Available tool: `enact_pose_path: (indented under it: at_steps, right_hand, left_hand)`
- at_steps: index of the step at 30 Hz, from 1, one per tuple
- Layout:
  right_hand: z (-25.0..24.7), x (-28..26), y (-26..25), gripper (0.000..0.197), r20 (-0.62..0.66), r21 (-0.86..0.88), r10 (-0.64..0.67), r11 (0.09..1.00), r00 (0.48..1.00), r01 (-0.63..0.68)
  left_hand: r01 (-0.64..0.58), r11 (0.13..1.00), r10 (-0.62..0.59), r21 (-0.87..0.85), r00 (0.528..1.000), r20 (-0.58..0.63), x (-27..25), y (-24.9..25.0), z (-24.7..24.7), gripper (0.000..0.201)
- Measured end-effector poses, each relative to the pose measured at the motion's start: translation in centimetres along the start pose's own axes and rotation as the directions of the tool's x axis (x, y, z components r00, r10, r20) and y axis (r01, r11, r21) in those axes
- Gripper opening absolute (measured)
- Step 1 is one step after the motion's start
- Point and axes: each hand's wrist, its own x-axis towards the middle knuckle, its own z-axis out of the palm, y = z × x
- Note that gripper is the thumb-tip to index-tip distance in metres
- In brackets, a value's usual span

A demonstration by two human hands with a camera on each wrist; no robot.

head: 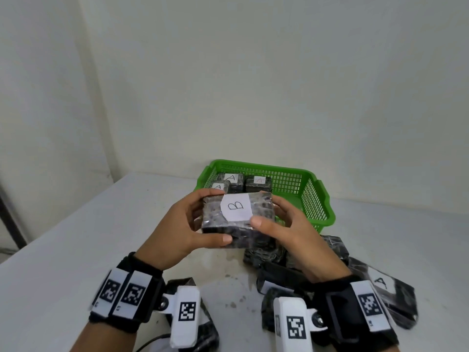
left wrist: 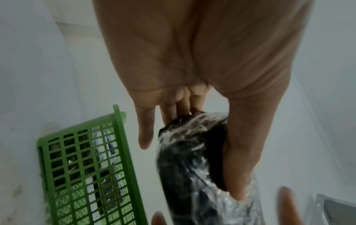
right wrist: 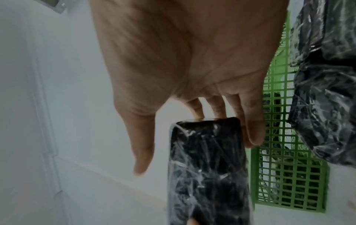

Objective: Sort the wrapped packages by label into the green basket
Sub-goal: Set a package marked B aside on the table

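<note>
A black plastic-wrapped package with a white label marked B [head: 237, 218] is held up above the table, just in front of the green basket [head: 318, 196]. My left hand [head: 189, 228] grips its left end, thumb along the near edge. My right hand [head: 284, 224] grips its right end, thumb on the label's corner. The left wrist view shows the same package [left wrist: 188, 164] under the left hand [left wrist: 192, 137], and the right wrist view shows the package [right wrist: 208, 167] held by the right hand [right wrist: 202, 121]. Three packages labelled A [head: 258, 183] lie in the basket's left part.
Several more wrapped packages [head: 337, 247] lie on the white table [head: 76, 250] below and right of my hands, one showing an A label [head: 380, 283]. Another package [head: 200, 326] sits near the front edge. The basket stands close to the back wall.
</note>
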Motion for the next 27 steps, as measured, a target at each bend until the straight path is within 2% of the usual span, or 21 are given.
enact_pose_path:
  at_steps: [3, 6, 10, 11, 15, 16, 21, 23, 27]
  right_hand:
    - [0.08, 0.23, 0.18, 0.077, 0.031, 0.106, 0.105, 0.988, 0.994, -0.108]
    - [0.31, 0.24, 0.22, 0.069, 0.042, 0.162, 0.104, 0.981, 0.994, -0.109]
    - [0.25, 0.39, 0.62, 0.083, 0.011, 0.157, 0.096, 0.983, 0.995, -0.097]
    - [0.25, 0.37, 0.6, 0.081, 0.013, 0.146, 0.092, 0.985, 0.996, -0.093]
    - [0.35, 0.07, 0.38, 0.044, -0.004, 0.113, 0.059, 0.992, 0.998, -0.059]
    - [0.37, 0.05, 0.43, 0.041, -0.021, 0.103, 0.048, 0.994, 0.999, -0.046]
    - [0.65, 0.26, 0.68, 0.068, -0.021, 0.081, 0.052, 0.995, 0.998, -0.05]
    - [0.42, 0.25, 0.76, 0.066, -0.01, 0.101, 0.052, 0.994, 0.999, -0.051]
    - [0.07, 0.02, 0.53, 0.059, -0.012, 0.057, -0.009, 0.998, 1.0, 0.009]
  left_hand:
    - [-0.042, 0.999, 0.042, 0.006, 0.999, 0.024, -0.03, -0.18, -0.04, 0.079]
    - [-0.025, 0.999, 0.027, -0.029, 0.998, 0.064, -0.1, -0.09, -0.02, 0.081]
    - [0.035, 0.999, -0.035, -0.033, 0.999, -0.004, -0.02, 0.28, 0.45, 0.056]
    - [0.045, 0.999, -0.046, -0.028, 0.999, -0.015, 0.0, 0.23, 0.53, 0.054]
    - [0.061, 0.998, -0.061, -0.017, 0.998, -0.009, -0.15, -0.03, 0.56, 0.06]
    - [0.061, 0.998, -0.061, -0.015, 0.998, -0.001, -0.14, -0.07, 0.6, 0.061]
    - [0.066, 0.998, -0.066, -0.012, 0.997, -0.038, -0.03, -0.16, 0.45, 0.056]
    - [0.075, 0.997, -0.077, -0.033, 0.996, -0.037, 0.04, -0.34, 0.15, 0.06]
    - [0.113, 0.991, -0.114, -0.066, 0.993, -0.015, 0.13, -0.69, 0.03, 0.082]
